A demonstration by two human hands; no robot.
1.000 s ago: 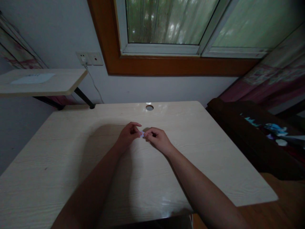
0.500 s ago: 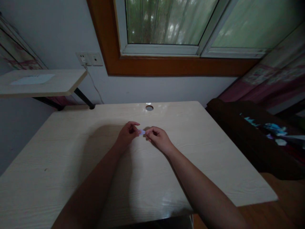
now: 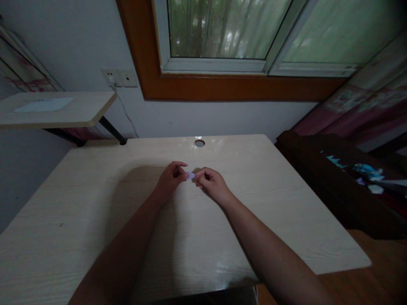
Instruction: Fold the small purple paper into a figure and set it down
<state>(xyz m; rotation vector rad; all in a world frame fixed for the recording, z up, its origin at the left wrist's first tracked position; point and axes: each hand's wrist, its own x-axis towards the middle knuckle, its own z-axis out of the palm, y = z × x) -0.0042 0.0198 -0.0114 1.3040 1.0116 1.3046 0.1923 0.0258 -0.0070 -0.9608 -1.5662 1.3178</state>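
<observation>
Between my two hands is a small pale-purple piece point(image 3: 190, 175), thin and flat like folded paper; its exact shape is too small to make out. My left hand point(image 3: 171, 176) pinches its left end between thumb and fingers, with the index finger stretched out above. At its right end, my right hand point(image 3: 210, 181) is closed, thumb against the curled fingers. Both hands are over the far middle of the pale wood-grain desk point(image 3: 206, 237), and my left arm's side lies in a broad shadow.
A round cable hole point(image 3: 199, 143) is near the desk's back edge. On the left stands a raised shelf point(image 3: 95, 108) on black legs, bearing a paper sheet point(image 3: 44, 104). A white cord point(image 3: 125, 112) hangs from the wall socket. Dark furniture point(image 3: 318, 182) adjoins the right side.
Hardly anything differs. Both hands keep their pinch on the small purple piece, and the right hand has shifted very slightly to the right.
</observation>
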